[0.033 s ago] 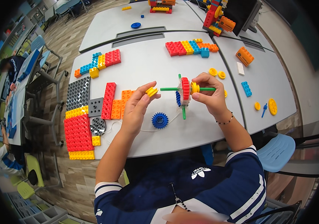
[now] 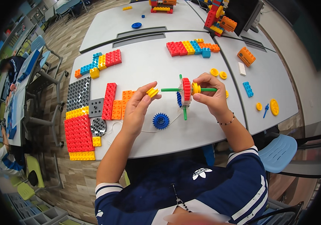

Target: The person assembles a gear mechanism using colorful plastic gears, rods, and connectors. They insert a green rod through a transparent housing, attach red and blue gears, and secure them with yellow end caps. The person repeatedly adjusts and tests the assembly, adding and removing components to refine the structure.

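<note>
Between the thumb and fingertips of my left hand [image 2: 138,108] is a small grooved yellow pulley wheel [image 2: 152,92]. It is held just apart from the left tip of a green axle [image 2: 169,90]. My right hand [image 2: 213,95] pinches another yellow pulley wheel [image 2: 195,88], which sits on that same axle right of a red gear [image 2: 187,89]. The axle runs sideways through the gear assembly, held above the table. A second green axle [image 2: 185,113] stands roughly upright in it, and part of a blue gear [image 2: 179,99] shows behind. On the table below lies a loose blue gear [image 2: 161,120].
Red [image 2: 78,130] and dark grey studded plates [image 2: 79,93] line the table's left side, near orange bricks [image 2: 117,108]. Brick rows lie at the far left [image 2: 102,62] and far right [image 2: 187,47]. Small yellow wheels [image 2: 223,75] are beyond my right hand. White string [image 2: 149,131] crosses the table.
</note>
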A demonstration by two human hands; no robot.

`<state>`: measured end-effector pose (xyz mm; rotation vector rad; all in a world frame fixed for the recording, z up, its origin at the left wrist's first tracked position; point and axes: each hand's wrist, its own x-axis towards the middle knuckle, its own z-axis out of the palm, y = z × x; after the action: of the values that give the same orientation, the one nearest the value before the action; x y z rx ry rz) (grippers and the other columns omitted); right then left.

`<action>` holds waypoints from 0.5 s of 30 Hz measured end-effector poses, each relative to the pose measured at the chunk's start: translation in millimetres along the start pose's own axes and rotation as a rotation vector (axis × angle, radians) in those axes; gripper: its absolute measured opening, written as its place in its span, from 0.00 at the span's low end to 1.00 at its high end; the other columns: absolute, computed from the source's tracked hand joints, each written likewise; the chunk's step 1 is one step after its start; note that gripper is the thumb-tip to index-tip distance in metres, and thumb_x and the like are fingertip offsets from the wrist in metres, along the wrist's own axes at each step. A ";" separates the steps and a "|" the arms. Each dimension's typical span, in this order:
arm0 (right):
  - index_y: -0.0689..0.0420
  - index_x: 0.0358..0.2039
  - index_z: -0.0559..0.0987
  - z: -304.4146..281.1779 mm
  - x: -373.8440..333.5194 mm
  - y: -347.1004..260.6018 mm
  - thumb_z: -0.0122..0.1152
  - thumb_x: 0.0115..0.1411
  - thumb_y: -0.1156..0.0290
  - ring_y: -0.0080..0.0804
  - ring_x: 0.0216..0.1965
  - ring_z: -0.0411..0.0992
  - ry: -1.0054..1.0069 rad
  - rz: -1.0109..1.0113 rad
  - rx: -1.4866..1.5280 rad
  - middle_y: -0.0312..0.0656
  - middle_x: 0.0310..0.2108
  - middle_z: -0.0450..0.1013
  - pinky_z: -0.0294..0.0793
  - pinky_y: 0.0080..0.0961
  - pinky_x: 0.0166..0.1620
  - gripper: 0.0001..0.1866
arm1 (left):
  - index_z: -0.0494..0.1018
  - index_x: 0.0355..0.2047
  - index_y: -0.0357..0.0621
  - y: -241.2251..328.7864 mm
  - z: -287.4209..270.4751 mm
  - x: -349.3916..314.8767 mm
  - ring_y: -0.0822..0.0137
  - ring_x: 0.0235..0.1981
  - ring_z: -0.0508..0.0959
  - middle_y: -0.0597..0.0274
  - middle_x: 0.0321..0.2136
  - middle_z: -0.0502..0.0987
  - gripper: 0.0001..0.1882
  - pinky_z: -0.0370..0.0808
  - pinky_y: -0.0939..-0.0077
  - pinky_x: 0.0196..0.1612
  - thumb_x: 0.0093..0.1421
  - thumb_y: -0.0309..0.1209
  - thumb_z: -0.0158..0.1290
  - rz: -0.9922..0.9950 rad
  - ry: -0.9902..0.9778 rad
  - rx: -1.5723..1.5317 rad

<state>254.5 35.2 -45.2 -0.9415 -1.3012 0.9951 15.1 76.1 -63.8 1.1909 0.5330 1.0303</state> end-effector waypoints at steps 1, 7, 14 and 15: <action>0.59 0.39 0.75 0.1 -0.5 0.0 0.71 0.46 0.75 0.22 0.41 0.73 -0.012 -0.001 -0.007 0.36 0.36 0.71 0.75 0.20 0.47 0.19 | 0.65 0.54 0.37 0.0 0.3 -0.4 0.66 0.50 0.71 0.58 0.48 0.69 0.21 0.62 0.72 0.57 0.65 0.36 0.44 0.006 0.001 0.000; 0.60 0.40 0.75 0.4 1.5 2.8 0.71 0.45 0.76 0.22 0.42 0.72 -0.074 -0.051 -0.033 0.36 0.37 0.69 0.72 0.22 0.51 0.20 | 0.65 0.51 0.40 0.2 0.3 3.8 0.70 0.49 0.70 0.61 0.44 0.71 0.18 0.64 0.75 0.55 0.62 0.30 0.50 0.020 0.010 0.079; 0.60 0.40 0.75 -0.2 1.2 3.8 0.71 0.45 0.76 0.21 0.42 0.71 -0.074 -0.071 -0.042 0.36 0.37 0.69 0.72 0.20 0.51 0.20 | 0.65 0.51 0.40 2.2 1.8 2.4 0.70 0.50 0.70 0.59 0.45 0.72 0.19 0.64 0.74 0.55 0.60 0.28 0.53 0.025 0.002 0.112; 0.60 0.40 0.75 -0.1 1.0 3.6 0.71 0.45 0.76 0.21 0.42 0.71 -0.069 -0.067 -0.026 0.36 0.37 0.69 0.72 0.20 0.50 0.20 | 0.65 0.51 0.39 2.4 2.0 2.3 0.70 0.50 0.70 0.58 0.45 0.72 0.19 0.64 0.74 0.56 0.60 0.28 0.53 0.031 -0.001 0.119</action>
<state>254.4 37.3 -48.3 -0.8843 -1.3976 0.9685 16.9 77.2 -60.5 1.3080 0.5831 1.0360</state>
